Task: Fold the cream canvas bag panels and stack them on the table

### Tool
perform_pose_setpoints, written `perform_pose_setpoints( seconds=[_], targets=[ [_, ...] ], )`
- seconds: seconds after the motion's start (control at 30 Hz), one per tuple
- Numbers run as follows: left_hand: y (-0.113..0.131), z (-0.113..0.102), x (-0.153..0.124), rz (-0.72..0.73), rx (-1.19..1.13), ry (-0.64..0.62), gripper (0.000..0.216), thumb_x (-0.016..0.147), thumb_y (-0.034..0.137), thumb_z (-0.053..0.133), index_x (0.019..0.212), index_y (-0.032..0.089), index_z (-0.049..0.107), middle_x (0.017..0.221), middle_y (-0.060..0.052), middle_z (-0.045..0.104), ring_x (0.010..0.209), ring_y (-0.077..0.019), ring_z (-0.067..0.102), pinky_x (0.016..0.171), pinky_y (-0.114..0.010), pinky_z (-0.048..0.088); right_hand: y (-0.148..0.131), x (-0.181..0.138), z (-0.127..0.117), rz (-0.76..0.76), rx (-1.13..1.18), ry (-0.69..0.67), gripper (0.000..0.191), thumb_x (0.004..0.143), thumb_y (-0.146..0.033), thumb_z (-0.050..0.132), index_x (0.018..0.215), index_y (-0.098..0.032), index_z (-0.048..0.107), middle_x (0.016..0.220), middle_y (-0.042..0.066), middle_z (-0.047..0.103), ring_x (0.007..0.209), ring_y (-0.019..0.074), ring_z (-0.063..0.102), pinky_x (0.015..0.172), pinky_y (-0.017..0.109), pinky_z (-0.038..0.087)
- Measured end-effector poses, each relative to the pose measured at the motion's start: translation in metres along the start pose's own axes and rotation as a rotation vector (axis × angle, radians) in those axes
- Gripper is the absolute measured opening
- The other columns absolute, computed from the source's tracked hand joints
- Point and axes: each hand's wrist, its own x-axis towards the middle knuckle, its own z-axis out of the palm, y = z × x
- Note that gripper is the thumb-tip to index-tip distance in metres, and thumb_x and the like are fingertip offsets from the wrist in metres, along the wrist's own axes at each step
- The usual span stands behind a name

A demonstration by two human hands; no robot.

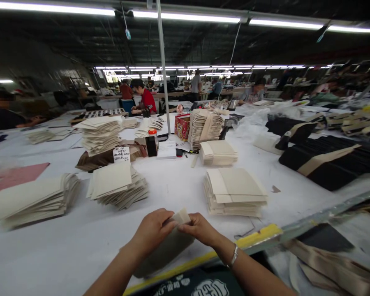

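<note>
The left hand (pixel 152 231) and right hand (pixel 201 228) meet, both pinched on the far end of 1 beige sheet (pixel 169 248) — its length slants back toward the body, under the left wrist.

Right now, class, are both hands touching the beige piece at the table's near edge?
Touching. The head view shows the left hand and the right hand both pinching the beige piece at its top corner.

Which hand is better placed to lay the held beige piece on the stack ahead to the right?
Probably the right hand: it pinches the beige piece and lies nearer that stack. The left hand grips it too, but would have to cross over.
</note>
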Motion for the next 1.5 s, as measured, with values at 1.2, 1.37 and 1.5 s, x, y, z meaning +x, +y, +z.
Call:
perform_pose_setpoints(
  seconds=[1.2, 1.37, 1.5],
  targets=[
    [-0.046, 0.030, 0.037, -0.516, -1.092, 0.260, 0.079, 0.045, 0.063, 0.064, 0.110, 0.022, 0.046, 0.089, -0.006, 0.063, 0.069, -0.0220, 0.059, 0.060, -0.030, 0.047, -0.054, -0.060, -0.090, -0.184, -0.047, 0.438, 0.042, 0.069, -0.042, 0.058, 0.104, -0.019, 0.052, 0.094, 0.003, 0.061, 0.082, 0.0190, 0.057, 0.070, 0.029, 0.046],
    [-0.030, 0.063, 0.083, -0.444, -1.089, 0.215, 0.087, 0.041, 0.067, 0.065, 0.112, 0.022, 0.043, 0.107, -0.012, 0.056, 0.091, -0.0277, 0.055, 0.074, -0.036, 0.045, -0.083, -0.073, -0.169, -0.134, -0.357, 0.730, 0.043, 0.073, -0.043, 0.050, 0.106, -0.016, 0.051, 0.096, 0.006, 0.060, 0.088, 0.0215, 0.055, 0.075, 0.033, 0.044],
    [-0.015, 0.077, 0.133, -0.330, -1.032, 0.217, 0.088, 0.049, 0.070, 0.057, 0.119, 0.021, 0.034, 0.123, -0.015, 0.042, 0.111, -0.0282, 0.042, 0.088, -0.038, 0.038, -0.079, -0.078, -0.224, 0.209, -0.923, 0.986, 0.055, 0.068, -0.043, 0.056, 0.111, -0.010, 0.049, 0.105, 0.016, 0.055, 0.097, 0.0274, 0.050, 0.085, 0.038, 0.035]
  ],
)
